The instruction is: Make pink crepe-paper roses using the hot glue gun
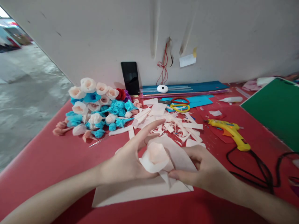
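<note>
A pale peach paper flower (154, 158) with a cupped, layered bloom sits in my left hand (125, 161). That hand's fingers curl around and beneath it, partly hidden, while one finger reaches up past the bloom. A wide strip of pale paper (178, 152) runs from the flower's side toward my right hand (206, 166), which pinches it near the flower's base between thumb and fingers. Under both hands lies a flat pale paper sheet (126, 196) on the red tabletop (77, 168).
Finished paper flowers (95, 105) pile up at left. Paper scraps (173, 124), scissors (179, 104) and a phone (130, 77) lie beyond my hands. A yellow glue gun (230, 132) with a black cord, a white bottle (231, 99) and a green board (275, 109) are at right.
</note>
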### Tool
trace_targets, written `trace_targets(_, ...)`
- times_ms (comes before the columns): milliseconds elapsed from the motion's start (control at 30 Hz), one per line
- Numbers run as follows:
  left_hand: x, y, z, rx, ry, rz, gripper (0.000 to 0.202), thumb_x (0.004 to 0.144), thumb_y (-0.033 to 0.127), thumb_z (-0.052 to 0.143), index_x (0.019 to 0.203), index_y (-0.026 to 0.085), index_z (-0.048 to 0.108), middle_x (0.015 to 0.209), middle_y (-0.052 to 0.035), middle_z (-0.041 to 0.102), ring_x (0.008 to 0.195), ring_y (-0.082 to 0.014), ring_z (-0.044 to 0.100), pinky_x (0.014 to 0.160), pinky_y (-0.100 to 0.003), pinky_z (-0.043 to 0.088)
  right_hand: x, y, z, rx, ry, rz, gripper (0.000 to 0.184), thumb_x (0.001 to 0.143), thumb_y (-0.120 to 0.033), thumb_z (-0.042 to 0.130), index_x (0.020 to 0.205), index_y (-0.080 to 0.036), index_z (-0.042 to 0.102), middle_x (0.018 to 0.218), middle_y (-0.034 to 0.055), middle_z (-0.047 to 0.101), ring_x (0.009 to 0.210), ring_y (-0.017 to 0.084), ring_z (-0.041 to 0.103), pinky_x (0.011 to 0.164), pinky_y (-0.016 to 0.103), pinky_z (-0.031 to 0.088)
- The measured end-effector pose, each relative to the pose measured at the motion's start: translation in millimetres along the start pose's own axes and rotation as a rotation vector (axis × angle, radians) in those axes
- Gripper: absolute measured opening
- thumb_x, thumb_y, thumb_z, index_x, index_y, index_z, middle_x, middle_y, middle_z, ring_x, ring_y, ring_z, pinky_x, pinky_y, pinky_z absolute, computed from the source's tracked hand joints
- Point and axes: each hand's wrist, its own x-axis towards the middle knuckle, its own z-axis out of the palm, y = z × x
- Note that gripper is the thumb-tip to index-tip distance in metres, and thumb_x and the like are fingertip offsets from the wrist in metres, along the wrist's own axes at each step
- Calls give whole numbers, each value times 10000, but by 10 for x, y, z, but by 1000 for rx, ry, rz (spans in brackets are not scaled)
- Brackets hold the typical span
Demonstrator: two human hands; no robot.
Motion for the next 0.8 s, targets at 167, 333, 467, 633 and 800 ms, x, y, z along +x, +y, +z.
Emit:
trace_targets(167,13,1,-1,-69,-100,-41,809,658,195,675,1321,276,218,825,-2,581,766,-161,586,836,-368,454,13,28,-20,11,-52,-17,209,691,-314,650,688,-139,536,591,-49,381,543,59,334,477,185,252)
trace_targets(333,11,1,-27,-100,-164,-40,813,668,153,646,1326,291,190,859,-6,564,676,-120,560,685,-271,487,15,2,-27,58,-115,-31,147,757,-275,590,713,-135,569,615,-44,438,561,54,365,491,178,269)
trace_targets(467,8,13,-43,-116,-179,-37,806,653,129,649,1316,301,224,872,-5,553,653,-104,553,627,-224,476,15,-27,-45,131,-167,-33,141,777,-246,563,706,-125,571,625,-39,490,558,43,383,494,161,281)
trace_targets(633,4,25,-50,-110,-167,-16,825,634,112,657,1318,297,234,862,1,568,707,-125,577,760,-283,472,4,-124,-65,128,-211,48,137,769,-212,544,666,-121,547,534,-54,444,461,32,359,432,158,267)
trace_targets(800,4,16,-50,-32,-136,6,807,635,170,678,1315,282,257,885,-23,598,766,-170,612,771,-319,485,-20,-177,-37,118,-184,116,163,780,-229,530,652,-133,501,467,-67,414,405,31,353,409,159,272)
